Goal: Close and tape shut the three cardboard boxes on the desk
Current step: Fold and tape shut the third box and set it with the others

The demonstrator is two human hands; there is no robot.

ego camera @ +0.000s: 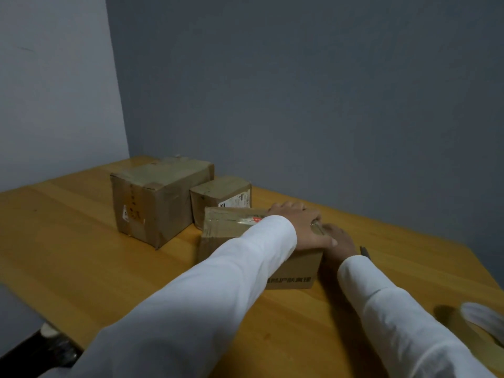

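A: Desk [81, 241] first — wooden, grey walls behind. Boxes?
B: Big taped box [158, 197] far left, small labelled box [223, 192] beside it, printed box [289, 271] nearest.
A: Hands?
B: Left hand [302, 227] flat on printed box's taped top. Right hand [338, 241] against its right side; grip unclear. Tape roll [474, 331] at right edge.

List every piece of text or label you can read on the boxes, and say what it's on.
Near box, front face: a row of dark printed Chinese characters, too blurred to quote.
Middle box: white shipping label, print too small.
Large box: white sticker remnant, unreadable.
Red-and-white label by the left hand: unreadable.
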